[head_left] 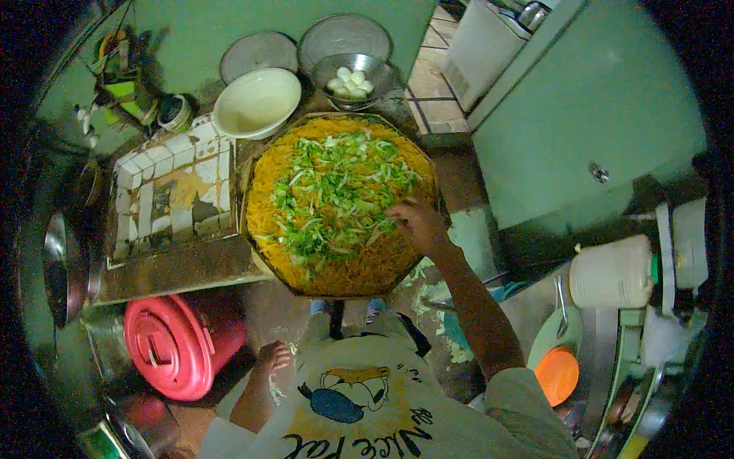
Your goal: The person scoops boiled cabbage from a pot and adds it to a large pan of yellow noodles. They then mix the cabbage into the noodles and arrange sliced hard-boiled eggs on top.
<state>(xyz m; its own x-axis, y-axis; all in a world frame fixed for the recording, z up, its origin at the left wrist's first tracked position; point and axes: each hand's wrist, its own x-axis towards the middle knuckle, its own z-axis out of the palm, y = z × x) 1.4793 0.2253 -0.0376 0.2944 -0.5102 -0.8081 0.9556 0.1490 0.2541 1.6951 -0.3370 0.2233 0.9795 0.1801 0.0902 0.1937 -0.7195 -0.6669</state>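
Note:
A large eight-sided tray (248, 229) stands before me, filled with orange-yellow noodles (344, 278). Chopped green and white leafy vegetable (338, 189) is scattered over their middle and upper part; the near right part of the noodles shows little of it. Over the right side of the noodles is my right hand (421, 226), fingers bent toward the greens. Whether it holds any pieces cannot be made out. My left hand (275, 357) hangs low beside my body, below the tray, with its fingers loosely curled and nothing seen in them.
Behind the tray are a cream bowl (258, 103), a metal bowl (381, 80) with several peeled eggs (350, 85), and two round lids (344, 40). A tiled sink (172, 189) lies left, a red lidded bucket (172, 350) below it. A green door (585, 126) and a plastic jug (610, 272) are right.

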